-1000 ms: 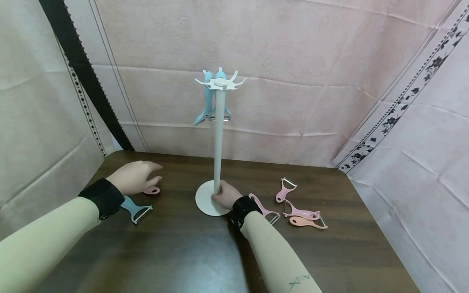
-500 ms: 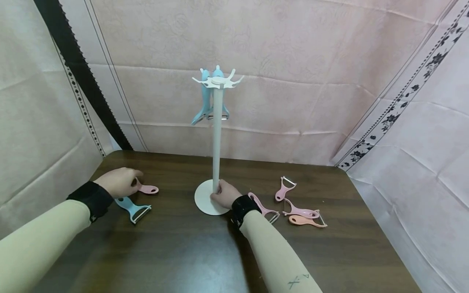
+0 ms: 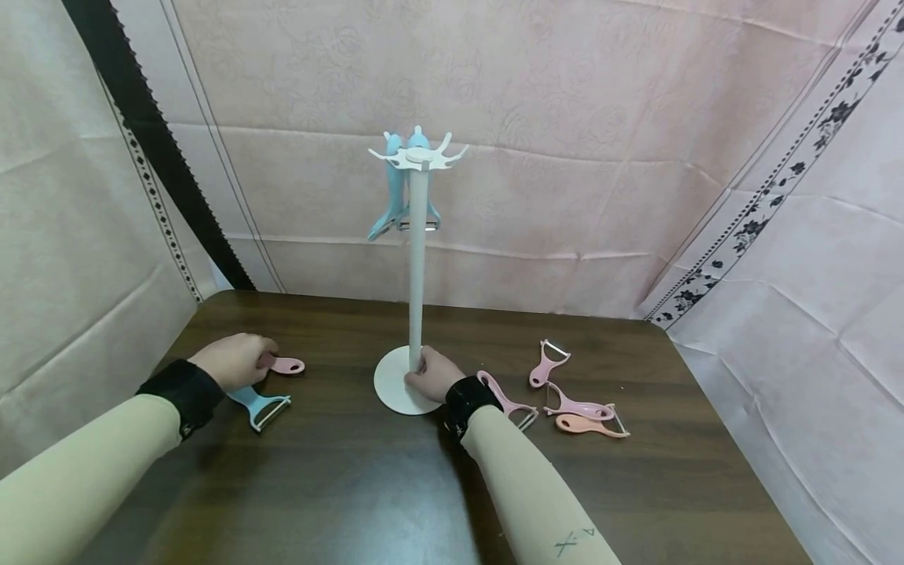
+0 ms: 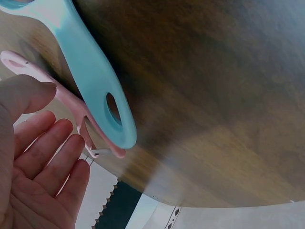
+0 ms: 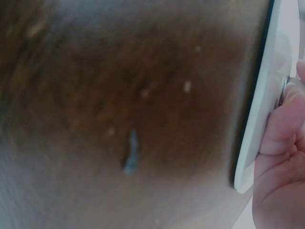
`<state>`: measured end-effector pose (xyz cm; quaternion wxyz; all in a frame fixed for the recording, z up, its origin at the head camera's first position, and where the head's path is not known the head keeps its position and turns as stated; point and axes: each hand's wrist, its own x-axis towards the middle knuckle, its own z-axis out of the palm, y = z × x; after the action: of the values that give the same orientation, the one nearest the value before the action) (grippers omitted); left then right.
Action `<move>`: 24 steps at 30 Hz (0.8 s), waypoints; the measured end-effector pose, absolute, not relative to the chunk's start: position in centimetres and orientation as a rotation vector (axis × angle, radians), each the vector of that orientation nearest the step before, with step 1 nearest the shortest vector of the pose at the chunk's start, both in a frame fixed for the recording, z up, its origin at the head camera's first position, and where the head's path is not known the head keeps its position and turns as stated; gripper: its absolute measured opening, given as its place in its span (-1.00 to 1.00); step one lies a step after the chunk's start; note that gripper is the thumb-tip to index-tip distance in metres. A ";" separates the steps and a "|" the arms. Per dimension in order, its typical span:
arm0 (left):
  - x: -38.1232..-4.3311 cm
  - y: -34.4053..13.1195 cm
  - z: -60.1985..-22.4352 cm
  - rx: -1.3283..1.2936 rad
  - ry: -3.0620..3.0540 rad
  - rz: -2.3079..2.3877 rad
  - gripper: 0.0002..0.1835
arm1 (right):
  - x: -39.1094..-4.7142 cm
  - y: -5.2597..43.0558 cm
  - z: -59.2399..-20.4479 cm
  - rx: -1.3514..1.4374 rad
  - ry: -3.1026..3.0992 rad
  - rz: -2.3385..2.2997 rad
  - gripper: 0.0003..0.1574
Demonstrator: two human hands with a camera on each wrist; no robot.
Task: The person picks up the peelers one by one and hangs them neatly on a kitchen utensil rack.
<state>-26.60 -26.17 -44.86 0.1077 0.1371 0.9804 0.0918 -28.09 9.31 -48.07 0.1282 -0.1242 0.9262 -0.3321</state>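
Pink peeler (image 3: 288, 366) lies on a dark wooden table (image 3: 339, 486) under the fingers of a person's left hand (image 3: 236, 361), its holed handle showing just to the right of the fingertips, its blade end hidden by the hand in the head view. From the left wrist, that hand appears wide, thumb and fingers parted with no grip formed; whether the thumb touches the handle, one cannot tell. Just beside the left hand, on the person's side, rests a blue peeler (image 3: 257, 404). Well to the right, the right hand (image 3: 432, 377) grips a white stand (image 3: 417, 259) low on its pole, above the round base, while two hung blue peelers (image 3: 394, 188) dangle high above that hand. Three more pink peelers (image 3: 546, 369) and an orange peeler (image 3: 579, 424) lie to the right hand's right, the closest beside the wrist.

The step in hand looks to be picking up the pink peeler. It is best done by pinching the handle, clear of the blade, with the hole left uncovered, then lifting straight up to avoid snagging the blue neighbor. A firm right hand should guard against the stand tipping.
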 end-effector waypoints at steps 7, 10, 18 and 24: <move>-26.7 -26.6 -45.6 0.463 2.925 0.244 -0.83 | -27.9 9.0 -47.7 -0.335 2.682 -0.965 -0.67; -26.7 -26.7 -45.9 0.474 2.953 0.230 -0.85 | -27.8 9.0 -47.6 -0.339 2.678 -0.968 -0.68; -27.1 -26.6 -46.2 0.474 2.956 0.158 -0.86 | -28.1 9.1 -47.8 -0.351 2.685 -0.962 -0.70; -27.2 -26.4 -46.1 0.523 2.966 0.106 -0.91 | -27.8 9.2 -47.6 -0.352 2.682 -0.975 -0.70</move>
<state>-27.16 -26.39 -46.10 0.0642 0.1731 0.9822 0.0351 -27.76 9.23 -47.60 0.1325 -0.1213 0.9245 -0.3361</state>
